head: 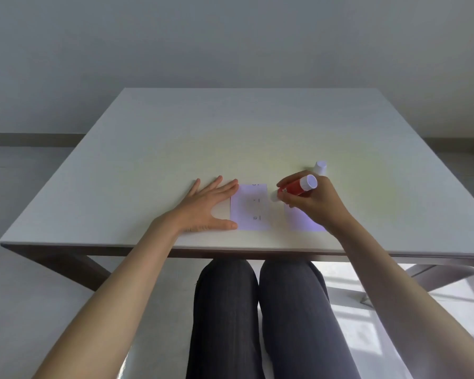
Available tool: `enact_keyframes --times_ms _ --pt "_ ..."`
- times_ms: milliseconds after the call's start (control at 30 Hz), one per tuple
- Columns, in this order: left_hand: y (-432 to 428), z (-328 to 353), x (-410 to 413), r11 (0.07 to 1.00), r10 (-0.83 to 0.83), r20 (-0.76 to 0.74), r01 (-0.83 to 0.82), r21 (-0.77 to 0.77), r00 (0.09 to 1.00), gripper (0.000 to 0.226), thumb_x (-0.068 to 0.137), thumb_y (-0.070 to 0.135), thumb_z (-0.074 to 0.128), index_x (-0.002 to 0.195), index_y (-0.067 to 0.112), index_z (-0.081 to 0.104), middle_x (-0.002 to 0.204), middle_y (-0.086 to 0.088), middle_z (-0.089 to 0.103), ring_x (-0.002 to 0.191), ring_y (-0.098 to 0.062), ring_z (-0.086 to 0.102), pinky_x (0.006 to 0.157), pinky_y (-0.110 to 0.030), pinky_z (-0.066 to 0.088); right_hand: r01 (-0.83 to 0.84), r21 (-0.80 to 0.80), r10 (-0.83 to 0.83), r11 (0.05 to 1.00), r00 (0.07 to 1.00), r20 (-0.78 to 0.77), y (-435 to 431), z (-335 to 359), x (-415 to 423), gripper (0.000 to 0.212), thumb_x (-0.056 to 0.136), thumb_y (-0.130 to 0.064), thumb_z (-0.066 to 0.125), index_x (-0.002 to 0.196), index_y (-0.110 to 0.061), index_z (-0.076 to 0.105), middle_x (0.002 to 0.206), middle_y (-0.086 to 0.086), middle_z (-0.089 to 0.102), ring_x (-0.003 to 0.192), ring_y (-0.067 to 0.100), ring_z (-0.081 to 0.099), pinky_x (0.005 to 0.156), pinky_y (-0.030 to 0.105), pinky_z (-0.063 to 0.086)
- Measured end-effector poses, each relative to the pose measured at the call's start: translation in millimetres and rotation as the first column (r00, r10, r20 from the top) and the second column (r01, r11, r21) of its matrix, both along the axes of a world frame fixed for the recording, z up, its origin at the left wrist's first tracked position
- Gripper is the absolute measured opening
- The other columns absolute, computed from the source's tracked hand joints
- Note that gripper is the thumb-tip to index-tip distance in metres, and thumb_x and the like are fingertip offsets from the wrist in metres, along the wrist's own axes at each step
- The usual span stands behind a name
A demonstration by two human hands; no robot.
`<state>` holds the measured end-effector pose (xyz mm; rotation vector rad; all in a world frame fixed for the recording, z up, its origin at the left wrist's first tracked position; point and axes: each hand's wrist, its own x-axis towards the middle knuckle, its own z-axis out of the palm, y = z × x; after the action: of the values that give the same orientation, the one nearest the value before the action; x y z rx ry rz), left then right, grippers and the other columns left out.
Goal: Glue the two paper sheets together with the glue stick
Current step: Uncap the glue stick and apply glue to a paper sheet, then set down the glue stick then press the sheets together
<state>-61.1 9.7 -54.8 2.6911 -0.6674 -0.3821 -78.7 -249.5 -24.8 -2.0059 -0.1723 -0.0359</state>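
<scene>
Two sheets lay side by side: left hand (207, 207) spread flat, fingertips pinning the printed sheet (249, 207); right hand (311, 202) clamped on the uncapped glue stick (293, 189), tip just off that sheet's edge. Judgement: stroke away from the pinning fingers, light pressure. Second sheet (303, 221) lay under the gripping hand, cap (320, 167) just beyond.

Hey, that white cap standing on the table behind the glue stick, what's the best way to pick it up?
Pinch the white cap around its round side wall, coming from above: it stands upright and apart from the papers. The right hand, closest, is shut on the glue stick.
</scene>
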Motion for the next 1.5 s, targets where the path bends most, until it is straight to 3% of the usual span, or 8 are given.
enact_keyframes --times_ms 100,233,400,533,700,1033,1233,1500 --pt "1 3 1 0.999 0.002 -0.042 -0.003 -0.034 0.999 0.092 0.080 0.059 0.057 0.149 0.036 0.002 0.156 0.026 -0.006 0.143 0.002 -0.015 0.118 -0.043 -0.015 -0.020 0.357 0.049 0.934 0.996 -0.073 2 10 -12 0.017 0.081 -0.011 0.069 0.098 -0.010 0.071 0.086 0.000 0.076 0.079 0.019 0.070 0.077 0.028 0.055" --pt "-6 16 -3 0.961 0.077 -0.091 -0.098 -0.258 0.993 0.080 0.085 0.044 0.060 0.145 0.043 0.007 0.154 0.027 0.002 0.145 0.002 -0.005 0.119 -0.043 -0.011 -0.024 0.859 0.287 0.512 0.947 -0.145 19 24 -26 0.025 0.091 -0.015 0.054 0.108 -0.001 0.065 0.116 0.017 0.069 0.104 0.028 0.067 0.085 0.027 0.055" --pt "-50 43 -30 0.537 0.220 -0.069 -0.180 -0.824 0.973 0.031 0.081 0.034 0.064 0.108 0.049 0.063 0.124 0.021 0.061 0.121 0.008 0.051 0.112 -0.028 0.029 0.321 0.923 0.346 0.212 0.858 -0.379 58 23 -36 0.014 0.086 -0.018 0.061 0.098 -0.010 0.063 0.092 0.006 0.066 0.070 0.014 0.069 0.059 0.020 0.055" --pt "-61 53 -36 0.303 0.326 -0.143 -0.247 -0.921 0.935 0.013 0.076 0.027 0.071 0.085 0.034 0.076 0.090 0.013 0.077 0.090 -0.004 0.071 0.079 -0.015 0.050 0.281 0.890 0.346 0.359 0.845 -0.407 76 21 -39 0.017 0.087 -0.028 0.060 0.099 -0.017 0.066 0.085 0.000 0.064 0.066 0.012 0.057 0.063 0.022 0.043" --pt "-36 76 -3 0.472 0.561 0.069 -0.250 -0.846 0.825 0.015 0.076 0.028 0.068 0.062 0.032 0.070 0.060 0.021 0.071 0.063 0.011 0.063 0.063 -0.002 0.041 0.202 0.612 0.109 0.764 0.895 -0.432 70 7 -52 0.034 0.088 -0.026 0.063 0.119 -0.015 0.059 0.104 0.005 0.066 0.072 0.018 0.059 0.064 0.025 0.046" --pt "-11 54 71 0.549 0.750 0.106 -0.525 -0.650 0.653 0.014 0.076 0.020 0.068 0.071 0.009 0.074 0.070 -0.001 0.075 0.068 -0.015 0.058 0.057 -0.022 0.038 0.049 0.164 -0.016 0.985 0.981 -0.195 65 -7 -63 0.024 0.084 -0.024 0.065 0.108 -0.025 0.067 0.113 -0.005 0.062 0.085 0.013 0.057 0.075 0.017 0.044" --pt "-10 43 76 0.543 0.757 0.088 -0.548 -0.636 0.648 0.014 0.077 0.022 0.070 0.077 0.009 0.074 0.080 -0.009 0.076 0.076 -0.021 0.064 0.063 -0.024 0.037 -0.012 -0.577 0.120 0.816 0.981 0.149 72 -25 -55 0.049 0.089 -0.043 0.053 0.134 -0.024 0.050 0.139 -0.002 0.044 0.122 0.025 0.039 0.097 0.033 0.035" --pt "-8 29 68 0.596 0.719 0.119 -0.519 -0.613 0.685 0.020 0.075 0.022 0.066 0.056 0.025 0.063 0.059 0.017 0.070 0.061 0.001 0.058 0.055 -0.012 0.035 -0.044 -0.749 0.305 0.661 0.928 0.214 78 -35 -60 0.064 0.072 -0.059 0.062 0.117 -0.013 0.059 0.124 0.000 0.058 0.115 0.030 0.049 0.088 0.038 0.041"
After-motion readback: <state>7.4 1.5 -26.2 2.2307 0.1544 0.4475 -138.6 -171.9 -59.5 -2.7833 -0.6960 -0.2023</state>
